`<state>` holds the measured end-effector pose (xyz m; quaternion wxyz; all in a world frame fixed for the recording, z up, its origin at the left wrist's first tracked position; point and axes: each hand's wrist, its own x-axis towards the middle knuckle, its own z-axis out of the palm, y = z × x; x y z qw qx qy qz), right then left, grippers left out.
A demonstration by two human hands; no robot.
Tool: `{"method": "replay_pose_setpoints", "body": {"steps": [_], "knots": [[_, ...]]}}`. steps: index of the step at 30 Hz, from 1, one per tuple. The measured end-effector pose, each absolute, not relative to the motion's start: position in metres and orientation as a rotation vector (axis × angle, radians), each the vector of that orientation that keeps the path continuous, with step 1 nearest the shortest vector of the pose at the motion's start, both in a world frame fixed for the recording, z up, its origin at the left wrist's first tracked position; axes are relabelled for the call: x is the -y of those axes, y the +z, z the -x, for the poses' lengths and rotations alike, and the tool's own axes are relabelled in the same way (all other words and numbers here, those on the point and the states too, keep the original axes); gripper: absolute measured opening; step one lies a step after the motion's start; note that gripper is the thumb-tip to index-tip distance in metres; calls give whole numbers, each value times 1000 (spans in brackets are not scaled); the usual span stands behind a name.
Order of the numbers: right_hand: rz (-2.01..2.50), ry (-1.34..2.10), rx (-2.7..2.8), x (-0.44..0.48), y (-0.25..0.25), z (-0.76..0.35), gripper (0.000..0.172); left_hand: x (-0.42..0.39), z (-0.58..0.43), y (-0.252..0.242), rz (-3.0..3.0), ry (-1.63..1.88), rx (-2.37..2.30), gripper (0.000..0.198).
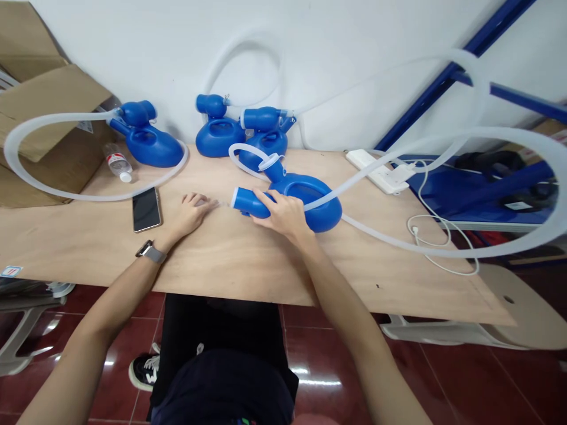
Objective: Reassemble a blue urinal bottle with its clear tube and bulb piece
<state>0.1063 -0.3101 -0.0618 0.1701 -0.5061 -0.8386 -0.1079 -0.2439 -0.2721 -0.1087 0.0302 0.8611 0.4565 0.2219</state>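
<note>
My right hand (286,213) is wrapped round a blue urinal funnel (248,202), its pale-rimmed open end pointing left. From the funnel's rear runs a long translucent hose (514,248), looping far out to the right. Just behind the hand, a blue urinal bottle (325,215) lies on the table; a white cap (270,162) on a strap shows at its neck. My left hand (194,213) rests on the tabletop left of the funnel, fingers bent. By its thumb is a small clear piece (215,204), blurred, seemingly pinched there.
Several more blue bottles with funnels and hoses stand along the wall, one at left (155,147). A phone (146,210), a clear drink bottle (118,164) and a cardboard box (84,150) are on the left. A white power strip (376,170) and cable lie right on the wooden table (248,265).
</note>
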Motion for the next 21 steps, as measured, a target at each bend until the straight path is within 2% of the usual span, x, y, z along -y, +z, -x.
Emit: {"method": "replay_pose_setpoints", "body": {"steps": [5,10,14,17,21], "knots": [[1434,-335,2422,314,-61,-105,65,292,229,-93,-2619,897,-1209,60],[1239,-372,2516,318,-70,-90,66,312,198,-80,-2546,1150,-965,32],[978,-431,2639,309,-72,-95,62,320,195,-66,-2553,1026,-785,31],[881,-451,2635,301,-72,-102,61,328,200,-54,-2601,941,-838,28],[837,-500,2591,291,-69,-123,51,327,217,-48,-2632,849,-900,43]]}}
